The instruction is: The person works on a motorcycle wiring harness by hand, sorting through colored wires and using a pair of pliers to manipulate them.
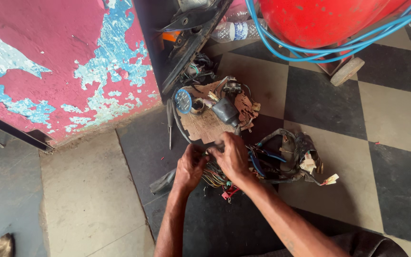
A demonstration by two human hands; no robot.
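The wiring harness [262, 164] lies on the checkered floor [396, 109] under you, your left hand [190, 167] and right hand [232, 158] both pinching its coloured wires to separate them, with the cardboard scrap [208, 124] of parts beyond, and the red tank [324, 19] farthest.

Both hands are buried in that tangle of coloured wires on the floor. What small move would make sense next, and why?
Probably lift one strand clear of the wire bundle. The left hand and right hand meet over its knotted end, fingers curled into the wires, and the strands there cross too tightly to tell apart.
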